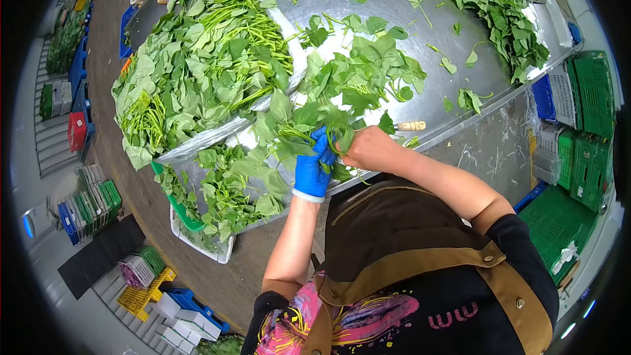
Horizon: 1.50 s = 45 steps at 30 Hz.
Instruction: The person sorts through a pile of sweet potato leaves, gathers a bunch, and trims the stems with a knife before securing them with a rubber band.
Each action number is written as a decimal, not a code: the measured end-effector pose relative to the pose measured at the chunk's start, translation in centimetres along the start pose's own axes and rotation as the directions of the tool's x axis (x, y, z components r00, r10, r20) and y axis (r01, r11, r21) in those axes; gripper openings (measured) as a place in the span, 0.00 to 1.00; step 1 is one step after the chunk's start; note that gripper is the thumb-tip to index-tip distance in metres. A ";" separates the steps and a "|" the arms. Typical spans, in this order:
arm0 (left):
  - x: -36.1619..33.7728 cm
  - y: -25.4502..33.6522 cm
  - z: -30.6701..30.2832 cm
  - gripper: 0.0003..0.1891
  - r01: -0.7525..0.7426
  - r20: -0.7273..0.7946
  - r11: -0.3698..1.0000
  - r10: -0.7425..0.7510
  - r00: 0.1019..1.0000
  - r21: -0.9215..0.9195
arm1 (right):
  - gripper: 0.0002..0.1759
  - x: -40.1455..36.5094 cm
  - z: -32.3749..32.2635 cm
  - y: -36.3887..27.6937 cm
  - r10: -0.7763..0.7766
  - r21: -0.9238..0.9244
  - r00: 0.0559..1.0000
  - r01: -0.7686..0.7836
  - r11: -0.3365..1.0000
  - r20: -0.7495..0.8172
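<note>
My left hand [313, 167], in a blue glove, is closed round the stems of a bunch of leafy greens [289, 133] at the table's near edge. My bare right hand [363, 150] pinches at leaves and stems of the same bunch, right beside the glove; its fingertips are partly hidden. Just beyond my hands, loose leafy stems [368, 66] lie spread on a white sheet. Left of them rises a large heap of greens [204, 59] with a clear plastic edge [217, 135]. A wooden handle [411, 126] lies right of my right hand, its other end hidden under leaves.
The metal table [394, 10] carries scattered leaf bits and another pile of greens [493, 16] at the far right. More greens [230, 190] lie at the near left, above a green crate [186, 215]. Stacked green crates [588, 144] stand at the right.
</note>
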State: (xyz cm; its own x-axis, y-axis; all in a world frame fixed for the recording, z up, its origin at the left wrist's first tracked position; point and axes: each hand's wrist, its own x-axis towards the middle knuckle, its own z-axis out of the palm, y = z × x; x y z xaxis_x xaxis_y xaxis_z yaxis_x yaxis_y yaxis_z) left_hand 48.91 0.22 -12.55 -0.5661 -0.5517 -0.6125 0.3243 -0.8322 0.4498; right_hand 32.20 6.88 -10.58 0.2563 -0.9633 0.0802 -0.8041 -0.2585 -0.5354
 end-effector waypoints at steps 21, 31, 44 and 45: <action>-0.8 3.0 -6.2 0.08 -0.090 0.191 0.875 0.203 0.960 -0.475 | 0.17 1.8 7.3 5.8 0.488 0.147 0.870 -0.475 0.868 -0.067; -0.8 -0.3 -3.6 0.09 -0.217 -0.196 0.976 0.216 0.957 0.016 | 0.09 3.3 1.6 -1.5 0.194 0.024 0.938 -0.195 0.980 -0.287; 0.1 -1.3 -4.1 0.10 -0.136 -0.143 0.988 0.125 0.982 -0.067 | 0.08 2.1 2.0 -1.5 0.520 0.778 0.848 -0.257 0.573 -0.103; 0.1 -1.0 -3.8 0.09 -0.155 -0.120 0.982 0.141 0.983 -0.109 | 0.07 2.1 1.9 -1.6 0.580 0.903 0.815 -0.250 0.348 0.002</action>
State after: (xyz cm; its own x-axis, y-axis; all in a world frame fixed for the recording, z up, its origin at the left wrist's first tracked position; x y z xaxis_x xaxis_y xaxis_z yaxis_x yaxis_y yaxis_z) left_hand 51.42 0.81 -15.59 -0.4195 -0.6664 -0.6164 0.4885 -0.7380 0.4655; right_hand 35.01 5.42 -11.12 -0.2562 -0.9346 -0.2469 0.1403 0.2168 -0.9661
